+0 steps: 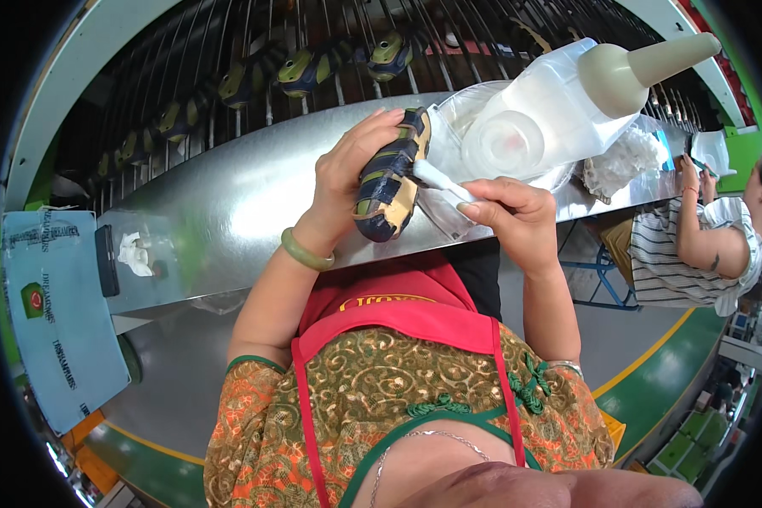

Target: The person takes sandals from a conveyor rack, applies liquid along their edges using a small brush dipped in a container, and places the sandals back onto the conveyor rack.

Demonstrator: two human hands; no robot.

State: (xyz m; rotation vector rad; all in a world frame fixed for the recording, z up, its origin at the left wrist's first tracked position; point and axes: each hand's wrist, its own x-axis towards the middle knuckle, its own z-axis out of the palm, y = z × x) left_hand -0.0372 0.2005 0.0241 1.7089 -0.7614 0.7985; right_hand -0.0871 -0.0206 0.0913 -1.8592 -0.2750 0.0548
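Note:
My left hand (347, 165) is wrapped round a navy shoe (385, 169) with olive bands and tan patches, holding it tilted above the metal bench. In my right hand (516, 216), thumb and fingers pinch a small white brush (438, 180). Its tip touches the tan edge of the shoe. Just beyond my right hand stands a large translucent squeeze bottle (550, 102) with a beige nozzle. A clear round cup (504, 144) shows in front of it. My left fingers hide part of the shoe.
Similar shoes (305, 72) sit on a rack of dark rods behind the shiny bench (195, 199). A wad of white material (626, 161) lies right of the bottle. Far right, another person (694, 245) works at the bench. A blue box (59, 313) stands at left.

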